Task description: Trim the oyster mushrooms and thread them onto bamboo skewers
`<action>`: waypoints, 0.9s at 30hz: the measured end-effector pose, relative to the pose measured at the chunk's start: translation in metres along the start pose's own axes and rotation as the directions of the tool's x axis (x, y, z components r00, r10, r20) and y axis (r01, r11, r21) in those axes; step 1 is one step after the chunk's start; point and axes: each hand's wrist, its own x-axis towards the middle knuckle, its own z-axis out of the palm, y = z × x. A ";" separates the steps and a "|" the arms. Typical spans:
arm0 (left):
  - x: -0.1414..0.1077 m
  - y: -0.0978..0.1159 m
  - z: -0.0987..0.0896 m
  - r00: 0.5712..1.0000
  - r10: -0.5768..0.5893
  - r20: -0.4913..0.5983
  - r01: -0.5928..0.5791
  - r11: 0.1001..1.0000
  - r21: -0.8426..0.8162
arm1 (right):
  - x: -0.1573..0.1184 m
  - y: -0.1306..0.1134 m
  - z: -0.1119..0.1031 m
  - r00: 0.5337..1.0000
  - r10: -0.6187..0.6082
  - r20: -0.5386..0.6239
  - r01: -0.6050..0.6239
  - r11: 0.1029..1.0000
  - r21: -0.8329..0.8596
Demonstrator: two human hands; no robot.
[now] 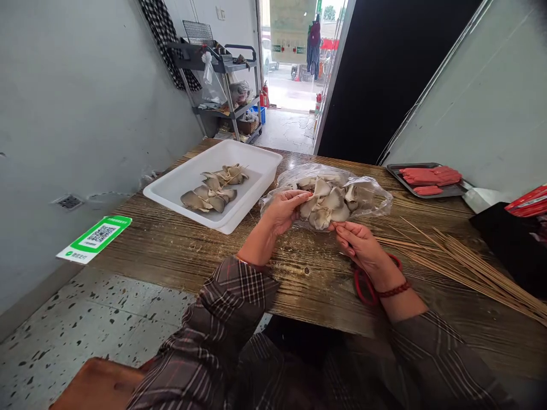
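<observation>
My left hand is closed on a cluster of grey-white oyster mushrooms, thumb and fingers at its left side. The fingertips of my right hand are pinched together at the cluster's lower right edge; what lies between them is too small to make out. Behind and under the mushrooms spreads a clear plastic bag with more oyster mushrooms in it. Scissors with red handles lie beneath my right wrist. Thin wooden skewers are spread on the table to the right of that hand.
Left of the bag, a white plastic tray contains bunched oyster mushrooms with a thin stick showing. At the far right, a dark tray carries pink-red pieces. A black box stands at the wooden table's right side.
</observation>
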 end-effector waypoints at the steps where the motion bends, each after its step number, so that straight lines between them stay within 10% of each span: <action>1: 0.000 0.001 -0.002 1.000 -0.018 0.011 0.018 1.000 -0.003 | 0.000 0.000 -0.001 1.000 -0.002 0.006 0.002 1.000 -0.008; 27: 0.001 -0.008 0.009 0.997 -0.007 -0.083 -0.002 0.994 -0.113 | 0.001 0.000 0.007 0.995 -0.075 -0.070 0.048 0.941 -0.334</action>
